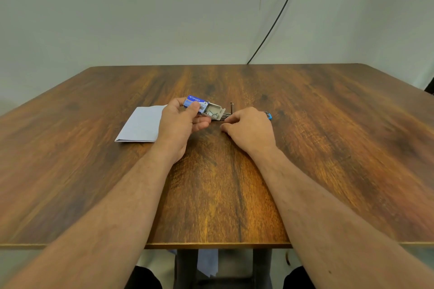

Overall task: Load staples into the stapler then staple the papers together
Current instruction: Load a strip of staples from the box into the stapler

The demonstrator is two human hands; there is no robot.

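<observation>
My left hand (180, 122) grips a small blue staple box (196, 101) above the table, thumb on top. Its pale inner tray (214, 112) is slid out to the right and shows loose staples inside. My right hand (250, 129) rests on the table just right of the tray, fingers curled down over the stapler. Only the stapler's blue end (269, 115) and a thin metal part (231, 108) sticking up behind my fingers show; the rest is hidden. Whether my right hand holds the stapler I cannot tell. The white papers (141, 124) lie flat left of my left hand.
The wooden table (216, 195) fills the view, its near edge close to my body. A black cable (277, 19) runs down the wall behind the far edge. A dark object (429, 88) shows at the far right edge.
</observation>
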